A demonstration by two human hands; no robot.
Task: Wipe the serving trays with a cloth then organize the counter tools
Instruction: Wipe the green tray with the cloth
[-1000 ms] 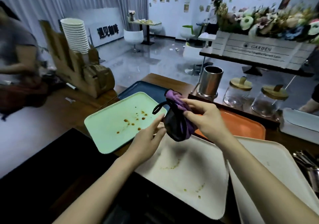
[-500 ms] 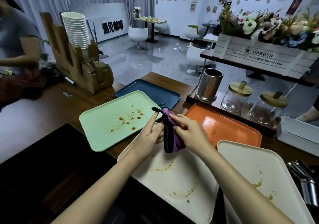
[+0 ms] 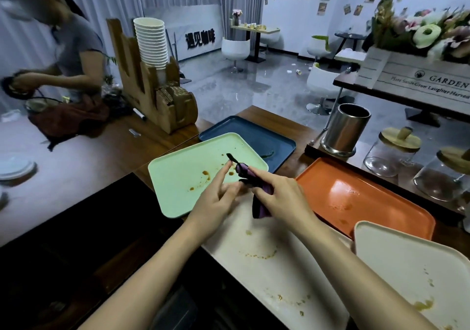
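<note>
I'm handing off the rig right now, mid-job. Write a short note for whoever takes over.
Right hand grips the bunched purple cloth. Left hand is open beside the cloth. Both are over the near cream plastic tray.
Brown stains show on it, the mint green tray and the second cream tray. Nothing looks wiped yet.
Left: wipe these plus the dark blue tray and orange tray, then do the tool sorting.

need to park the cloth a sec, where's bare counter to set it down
Bare wood between the wooden holder and the green tray, and a narrower strip between the blue tray and the steel canister. The front is crowded: those trays, the orange tray and the cream trays touch or overlap.
</note>
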